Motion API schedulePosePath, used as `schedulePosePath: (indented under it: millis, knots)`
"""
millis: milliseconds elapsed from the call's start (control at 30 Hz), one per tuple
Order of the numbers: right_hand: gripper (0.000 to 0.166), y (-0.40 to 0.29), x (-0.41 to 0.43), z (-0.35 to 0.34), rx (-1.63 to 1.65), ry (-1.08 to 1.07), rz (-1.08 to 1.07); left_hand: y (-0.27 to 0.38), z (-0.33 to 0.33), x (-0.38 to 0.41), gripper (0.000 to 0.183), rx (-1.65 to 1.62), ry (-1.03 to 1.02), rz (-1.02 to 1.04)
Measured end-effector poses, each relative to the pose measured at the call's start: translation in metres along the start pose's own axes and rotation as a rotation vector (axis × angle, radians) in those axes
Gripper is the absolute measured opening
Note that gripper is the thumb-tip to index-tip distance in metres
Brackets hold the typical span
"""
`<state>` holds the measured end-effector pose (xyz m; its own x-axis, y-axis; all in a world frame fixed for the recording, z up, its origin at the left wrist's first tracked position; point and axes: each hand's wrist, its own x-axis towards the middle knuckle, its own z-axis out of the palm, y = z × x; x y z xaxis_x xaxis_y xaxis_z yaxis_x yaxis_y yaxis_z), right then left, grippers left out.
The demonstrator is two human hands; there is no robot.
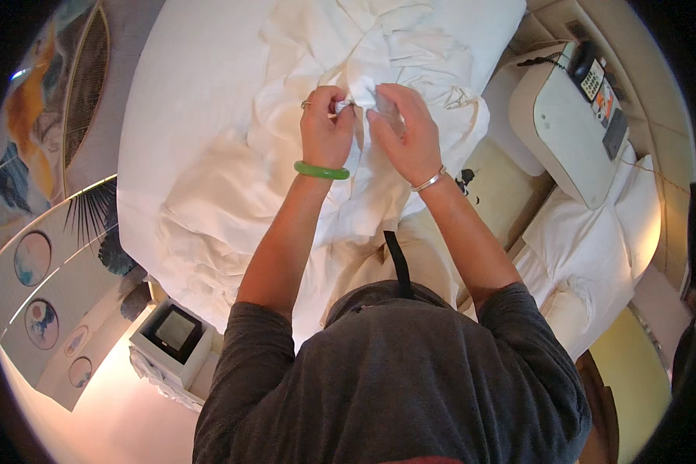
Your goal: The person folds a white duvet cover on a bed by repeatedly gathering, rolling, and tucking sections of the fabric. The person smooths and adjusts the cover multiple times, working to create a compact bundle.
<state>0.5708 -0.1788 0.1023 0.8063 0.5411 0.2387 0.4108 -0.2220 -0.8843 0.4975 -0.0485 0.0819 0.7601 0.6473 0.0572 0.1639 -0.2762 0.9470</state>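
Observation:
White bedding fabric lies crumpled in loose folds over a bed in front of me. My left hand, with a green bangle at the wrist, pinches a bunched bit of the fabric between thumb and fingers. Close beside it, my right hand, wearing a silver bracelet, has thumb and fingertips at another fold of the same cloth; its grip is partly hidden by the folds. A strip of the cloth runs down between the two hands towards my body. A black strap hangs at my waist.
At right stands a white nightstand carrying a black telephone. A second bed with white bedding lies beyond it. A white box with a dark square top stands at lower left. The left wall has painted pictures.

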Motion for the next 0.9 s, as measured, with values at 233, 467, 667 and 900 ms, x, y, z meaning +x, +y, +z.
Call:
schedulePosePath:
  millis: [233,467,667,900]
  knots:
    - [0.019,0.005,0.005,-0.003,0.18,-0.128,0.221,-0.005,0.015,0.008,0.019,-0.104,0.026,0.026]
    - [0.025,0.027,-0.018,-0.001,1.171,0.081,0.872,0.008,-0.002,0.006,0.021,-0.481,-0.105,-0.177]
    - [0.042,0.052,-0.002,0.008,0.529,-0.188,0.408,0.001,-0.009,0.015,0.019,-0.303,-0.154,-0.034]
    - [0.019,0.036,0.037,0.028,0.006,0.094,0.092,0.029,-0.028,0.012,0.018,0.191,0.122,0.076]
